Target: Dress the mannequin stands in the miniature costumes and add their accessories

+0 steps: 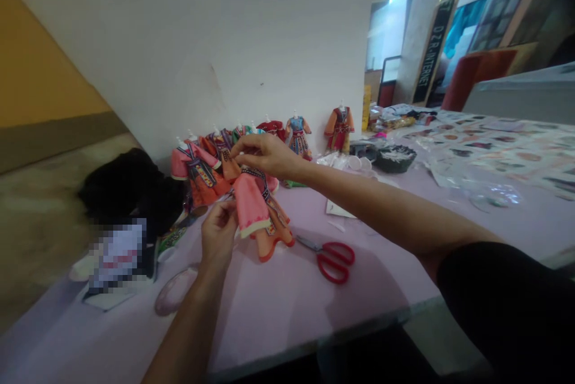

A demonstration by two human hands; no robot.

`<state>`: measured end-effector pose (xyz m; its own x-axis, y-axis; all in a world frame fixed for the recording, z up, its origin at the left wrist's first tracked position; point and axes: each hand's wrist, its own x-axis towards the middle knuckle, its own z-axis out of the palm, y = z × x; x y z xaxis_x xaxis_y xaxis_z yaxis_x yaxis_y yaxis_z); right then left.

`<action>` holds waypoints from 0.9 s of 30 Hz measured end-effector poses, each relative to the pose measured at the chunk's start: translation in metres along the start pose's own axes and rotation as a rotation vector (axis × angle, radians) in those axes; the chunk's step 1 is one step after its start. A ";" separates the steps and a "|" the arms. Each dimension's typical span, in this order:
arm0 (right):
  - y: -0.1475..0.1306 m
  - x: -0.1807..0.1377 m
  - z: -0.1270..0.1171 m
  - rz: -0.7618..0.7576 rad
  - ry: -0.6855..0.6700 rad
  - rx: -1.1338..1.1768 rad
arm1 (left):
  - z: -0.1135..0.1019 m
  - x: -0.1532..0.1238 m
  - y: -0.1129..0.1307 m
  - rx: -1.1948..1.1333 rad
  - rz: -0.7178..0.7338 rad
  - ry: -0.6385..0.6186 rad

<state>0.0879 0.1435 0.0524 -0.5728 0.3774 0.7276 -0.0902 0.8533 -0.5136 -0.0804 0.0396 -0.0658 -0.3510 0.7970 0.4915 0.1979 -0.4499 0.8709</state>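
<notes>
A small doll dress [252, 207] with pink sleeves, pale cuffs and an orange hem is held up over the table. My left hand [219, 231] is closed on its left side, the fingertips partly hidden behind the pink sleeve. Just above the dress, my right hand [265, 153] is closed in a pinch with the wrist bent. What lies between those fingertips is too small to make out. Red-handled scissors [336, 261] lie on the table to the right of the dress, blades toward it.
Several dressed doll forms stand along a white board [269, 42], among them a blue-topped one [296, 132] and a red one [340, 129]. A dark bowl [395, 158] stands at right. Black cloth [130, 186] and a clear oval dish [175, 291] are at left.
</notes>
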 end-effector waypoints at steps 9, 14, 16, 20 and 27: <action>0.007 -0.004 -0.007 0.046 0.001 0.178 | -0.028 -0.009 0.009 0.099 0.030 -0.010; 0.005 -0.005 -0.007 0.160 -0.012 0.280 | -0.065 -0.016 0.015 0.186 0.025 0.024; 0.003 -0.004 -0.006 0.191 -0.018 0.317 | -0.080 -0.019 0.016 0.196 0.006 0.051; 0.000 0.000 -0.007 0.243 -0.066 0.369 | -0.109 -0.024 0.013 0.245 0.019 0.045; 0.007 0.004 -0.011 0.308 -0.089 0.422 | -0.153 -0.045 0.002 0.416 -0.022 -0.021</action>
<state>0.0941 0.1551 0.0569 -0.6896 0.5404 0.4822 -0.2167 0.4813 -0.8493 -0.2045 -0.0587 -0.0862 -0.3415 0.8145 0.4691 0.5448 -0.2352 0.8049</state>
